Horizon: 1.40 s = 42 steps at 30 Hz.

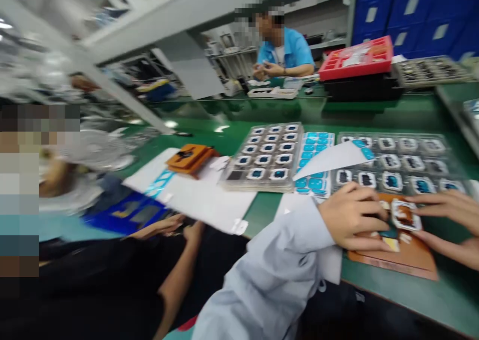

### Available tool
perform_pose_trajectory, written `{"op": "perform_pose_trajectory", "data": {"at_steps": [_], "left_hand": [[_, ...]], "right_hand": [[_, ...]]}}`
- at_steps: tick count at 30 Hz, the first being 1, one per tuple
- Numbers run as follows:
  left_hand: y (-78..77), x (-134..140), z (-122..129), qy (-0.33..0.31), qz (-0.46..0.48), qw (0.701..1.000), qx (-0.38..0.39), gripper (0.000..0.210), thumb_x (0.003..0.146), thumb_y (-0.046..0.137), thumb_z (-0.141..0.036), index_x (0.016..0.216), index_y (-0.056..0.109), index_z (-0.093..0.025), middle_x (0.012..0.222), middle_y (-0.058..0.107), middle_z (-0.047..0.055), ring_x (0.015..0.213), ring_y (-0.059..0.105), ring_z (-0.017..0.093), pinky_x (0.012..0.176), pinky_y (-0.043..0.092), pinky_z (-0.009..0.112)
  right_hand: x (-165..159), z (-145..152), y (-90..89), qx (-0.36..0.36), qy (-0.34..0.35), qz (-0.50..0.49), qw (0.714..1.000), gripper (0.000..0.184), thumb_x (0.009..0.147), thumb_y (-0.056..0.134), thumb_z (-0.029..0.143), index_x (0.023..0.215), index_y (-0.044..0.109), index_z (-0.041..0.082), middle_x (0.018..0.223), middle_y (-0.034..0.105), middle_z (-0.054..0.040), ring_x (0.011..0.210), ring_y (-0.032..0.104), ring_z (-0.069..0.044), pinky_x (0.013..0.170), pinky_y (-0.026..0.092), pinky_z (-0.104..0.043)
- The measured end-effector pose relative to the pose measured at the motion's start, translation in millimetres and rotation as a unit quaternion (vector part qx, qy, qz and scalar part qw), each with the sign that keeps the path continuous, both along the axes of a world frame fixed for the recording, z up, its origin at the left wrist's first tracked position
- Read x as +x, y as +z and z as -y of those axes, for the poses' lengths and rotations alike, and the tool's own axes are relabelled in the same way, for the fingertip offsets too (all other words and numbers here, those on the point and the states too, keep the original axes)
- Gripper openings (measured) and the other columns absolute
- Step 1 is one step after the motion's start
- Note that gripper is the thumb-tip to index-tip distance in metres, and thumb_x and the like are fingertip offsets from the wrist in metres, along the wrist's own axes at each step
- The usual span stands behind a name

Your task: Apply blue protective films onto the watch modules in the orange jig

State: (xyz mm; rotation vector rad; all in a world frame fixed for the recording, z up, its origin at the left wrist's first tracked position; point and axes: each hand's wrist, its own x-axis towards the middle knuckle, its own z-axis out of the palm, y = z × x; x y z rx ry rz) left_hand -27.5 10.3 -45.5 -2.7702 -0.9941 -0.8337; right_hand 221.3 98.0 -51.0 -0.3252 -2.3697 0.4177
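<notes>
The white-framed housing (415, 223) is located on the orange-brown board (396, 265), at the board's right portion. Its outline is near-square with rounded corners, so no clear long axis can be stated; its glossy amber inner face points up. The right hand (452, 220) contacts the frame's right edge, finger and thumb spread apart; whether they clamp it cannot be told. The left hand (357, 218) is over the board's left portion, fingers curled beside a small yellow block (391, 244); its grip cannot be told. Behind the board: a transparent plastic tray (454, 173) with rows of similar frames. Left of that tray, beyond the board: flat sheets with blue stickers (314, 180).
</notes>
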Motion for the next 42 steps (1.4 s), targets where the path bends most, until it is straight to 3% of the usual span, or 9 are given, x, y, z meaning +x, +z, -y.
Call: {"op": "perform_pose_trajectory", "data": {"at_steps": [4, 7, 10, 23, 30, 33, 37, 40, 42], "left_hand": [[0.4, 0.1, 2.7, 0.056, 0.07, 0.992, 0.094, 0.024, 0.09, 0.061, -0.039, 0.079, 0.068, -0.019, 0.085, 0.075, -0.001, 0.086, 0.059, 0.018, 0.078, 0.037, 0.036], [5.4, 0.6, 6.5, 0.105, 0.106, 0.982, 0.119, 0.03, 0.084, 0.066, -0.048, 0.08, 0.066, -0.018, 0.08, 0.073, 0.001, 0.082, 0.058, 0.019, 0.075, 0.038, 0.036], [9.2, 1.3, 8.1, 0.123, 0.1, 0.981, 0.113, 0.041, 0.078, 0.068, -0.057, 0.085, 0.067, -0.017, 0.081, 0.073, 0.003, 0.081, 0.057, 0.02, 0.073, 0.039, 0.036], [8.3, 1.5, 7.6, 0.123, 0.086, 0.986, 0.072, 0.044, 0.074, 0.071, -0.056, 0.095, 0.067, -0.017, 0.088, 0.073, 0.004, 0.085, 0.057, 0.021, 0.075, 0.037, 0.037], [4.2, -0.1, 8.3, 0.123, 0.094, 0.988, -0.025, 0.046, 0.075, 0.071, -0.062, 0.084, 0.067, -0.017, 0.089, 0.072, 0.005, 0.092, 0.057, 0.023, 0.08, 0.037, 0.039], [-0.9, -0.2, 7.1, 0.121, 0.155, 0.979, -0.062, 0.055, 0.068, 0.074, -0.067, 0.088, 0.069, -0.017, 0.088, 0.071, 0.005, 0.092, 0.057, 0.023, 0.08, 0.039, 0.038], [-3.7, 4.4, 5.6, 0.093, 0.239, 0.959, -0.124, 0.057, 0.071, 0.071, -0.066, 0.106, 0.071, -0.02, 0.098, 0.07, 0.008, 0.095, 0.055, 0.022, 0.087, 0.043, 0.041], [-3.3, 8.9, 7.2, 0.069, 0.194, 0.965, -0.164, 0.075, 0.069, 0.072, -0.068, 0.129, 0.062, -0.025, 0.118, 0.064, 0.011, 0.108, 0.049, 0.027, 0.098, 0.04, 0.047], [-3.9, 10.1, 8.9, 0.067, 0.161, 0.97, -0.172, 0.087, 0.068, 0.071, -0.07, 0.14, 0.052, -0.027, 0.127, 0.059, 0.012, 0.114, 0.044, 0.03, 0.101, 0.037, 0.05]], "right_hand": [[-7.5, 8.0, 11.0, -0.006, 0.023, 0.008, 1.0, 0.019, 0.087, 0.07, 0.029, 0.105, 0.065, 0.026, 0.108, 0.07, -0.0097, 0.095, 0.065, -0.027, 0.081, 0.049, -0.046], [-17.7, 18.1, 12.8, -0.013, 0.03, -0.004, 0.999, 0.019, 0.085, 0.071, 0.029, 0.101, 0.064, 0.024, 0.108, 0.07, -0.0087, 0.092, 0.062, -0.025, 0.08, 0.05, -0.043], [-23.3, 24.5, 12.0, -0.015, 0.033, -0.012, 0.999, 0.018, 0.084, 0.072, 0.028, 0.099, 0.064, 0.023, 0.11, 0.07, -0.0079, 0.092, 0.059, -0.025, 0.079, 0.05, -0.044], [-23.6, 26.6, 10.2, -0.031, 0.03, -0.003, 0.999, 0.017, 0.086, 0.068, 0.026, 0.102, 0.062, 0.024, 0.113, 0.069, -0.0065, 0.094, 0.053, -0.025, 0.079, 0.05, -0.045], [-23.8, 25.4, 6.9, -0.042, 0.024, 0.021, 0.999, 0.009, 0.084, 0.068, 0.026, 0.089, 0.06, 0.024, 0.108, 0.07, -0.0054, 0.094, 0.054, -0.026, 0.082, 0.049, -0.047], [-23.8, 24.2, 4.8, -0.044, 0.024, 0.024, 0.998, 0.018, 0.082, 0.069, 0.024, 0.097, 0.06, 0.025, 0.108, 0.07, -0.0047, 0.094, 0.054, -0.026, 0.082, 0.048, -0.046], [-24.5, 25.9, 1.8, -0.057, -0.001, 0.008, 0.998, 0.037, 0.079, 0.071, 0.027, 0.112, 0.056, 0.026, 0.102, 0.067, -0.0057, 0.093, 0.056, -0.025, 0.081, 0.048, -0.043], [-26.0, 28.8, -2.5, -0.092, -0.02, -0.032, 0.995, 0.041, 0.076, 0.075, 0.032, 0.111, 0.054, 0.026, 0.096, 0.062, -0.0051, 0.091, 0.058, -0.024, 0.08, 0.05, -0.039], [-26.8, 30.1, -6.2, -0.158, -0.006, -0.059, 0.986, 0.044, 0.076, 0.076, 0.035, 0.111, 0.051, 0.026, 0.1, 0.059, -0.0054, 0.095, 0.06, -0.023, 0.082, 0.053, -0.036]]}}
